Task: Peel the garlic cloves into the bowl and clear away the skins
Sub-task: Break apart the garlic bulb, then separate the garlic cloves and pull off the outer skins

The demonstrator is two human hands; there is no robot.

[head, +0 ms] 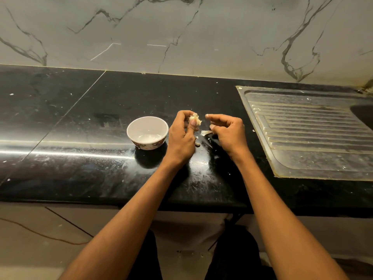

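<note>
Hiding behind left hand [181, 136]: garlic clove [195, 120].

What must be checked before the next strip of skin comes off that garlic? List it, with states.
1. Left hand grips the garlic clove: ok.
2. Right hand free of the clove, fingers curled: ok.
3. Loose skin by the right hand's fingers, held or fallen: cannot tell.
4. Bowl upright, left of both hands: ok.
5. Clove fully peeled: not ok, skin flares off it.
6. Black countertop clear of skin bits: not ok.

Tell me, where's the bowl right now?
In the head view the bowl stands on the black counter, just left of the left hand, which holds the garlic.
</note>
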